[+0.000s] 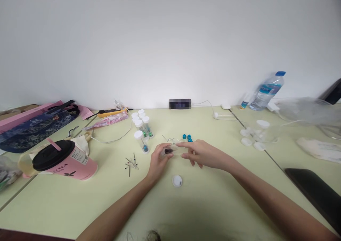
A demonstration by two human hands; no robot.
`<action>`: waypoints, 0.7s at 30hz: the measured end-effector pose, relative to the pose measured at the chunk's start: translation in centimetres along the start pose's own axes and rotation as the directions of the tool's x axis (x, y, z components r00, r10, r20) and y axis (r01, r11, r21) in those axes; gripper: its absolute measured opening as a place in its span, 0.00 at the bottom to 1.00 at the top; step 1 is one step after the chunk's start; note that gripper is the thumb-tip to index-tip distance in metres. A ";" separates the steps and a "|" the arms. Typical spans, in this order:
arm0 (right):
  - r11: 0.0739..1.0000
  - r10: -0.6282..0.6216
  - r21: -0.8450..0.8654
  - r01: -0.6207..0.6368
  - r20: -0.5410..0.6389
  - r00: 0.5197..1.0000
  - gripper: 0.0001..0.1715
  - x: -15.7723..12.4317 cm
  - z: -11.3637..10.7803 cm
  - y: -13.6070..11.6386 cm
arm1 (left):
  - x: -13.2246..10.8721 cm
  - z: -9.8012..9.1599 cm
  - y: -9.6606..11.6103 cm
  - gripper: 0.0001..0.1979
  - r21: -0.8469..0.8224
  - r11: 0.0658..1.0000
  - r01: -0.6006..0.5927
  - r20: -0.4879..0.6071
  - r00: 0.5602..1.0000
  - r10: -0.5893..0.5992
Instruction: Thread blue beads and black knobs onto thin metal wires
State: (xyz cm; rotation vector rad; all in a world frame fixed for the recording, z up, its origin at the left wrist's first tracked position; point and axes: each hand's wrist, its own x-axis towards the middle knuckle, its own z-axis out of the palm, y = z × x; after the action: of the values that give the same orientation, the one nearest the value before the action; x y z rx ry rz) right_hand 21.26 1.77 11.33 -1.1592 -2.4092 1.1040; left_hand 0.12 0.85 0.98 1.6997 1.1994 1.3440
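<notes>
You seem to be at the step of working at the open end of a small container. Your left hand (pixel 157 159) is clamped on a clear tube (pixel 164 151), which lies sideways in its fingers at the middle of the table (pixel 221 198), with something dark (pixel 168 151) inside. Your right hand (pixel 204 153) is just to the right of it, index finger stretched toward the tube, thumb and index apart; you cannot tell from here whether that fingertip touches it. As a judgement, the next move calls for a steady left grip and a light, precise right finger at the tube's end.

Now the count. One loose white cap (pixel 177 181) lies on the near side of your hands. To the left, six white-capped tubes (pixel 139 124) stand in a cluster; nearer than these lies a heap of thin rods (pixel 131 165), roughly six, too tangled to be sure. Beyond your hands are three or four teal beads (pixel 188 137) and a few thin pieces (pixel 168 139), too fine to count. On the right, at least one white-topped clear container (pixel 262 124) stands near three white discs (pixel 246 142).
</notes>
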 end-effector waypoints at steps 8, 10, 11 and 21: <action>0.962 -0.048 0.272 -0.002 0.177 0.983 0.22 0.2 -1.1 0.2 | 0.0 -0.2 0.0 0.19 -0.017 1.000 -0.003 0.049 0.999 0.004; 0.969 -0.039 0.245 0.002 0.146 0.989 0.23 0.3 -0.8 0.3 | 0.1 -0.3 0.0 0.21 -0.039 0.999 0.010 0.083 0.997 -0.007; 0.979 -0.033 0.205 0.009 0.117 0.993 0.23 0.3 -0.6 0.4 | 0.1 -0.3 -0.1 0.21 -0.057 0.998 0.018 0.101 0.995 -0.013; 0.947 -0.002 -0.303 -0.109 -0.343 0.939 0.25 -3.3 -6.7 -0.3 | 0.2 -0.1 -0.3 0.12 -0.168 0.981 0.096 0.109 0.991 -0.078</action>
State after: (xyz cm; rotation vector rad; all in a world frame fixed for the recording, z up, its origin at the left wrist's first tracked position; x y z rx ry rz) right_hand 26.65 2.72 16.48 -1.3899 -2.3391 0.4789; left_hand -0.07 1.10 0.78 1.5558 1.0559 1.2550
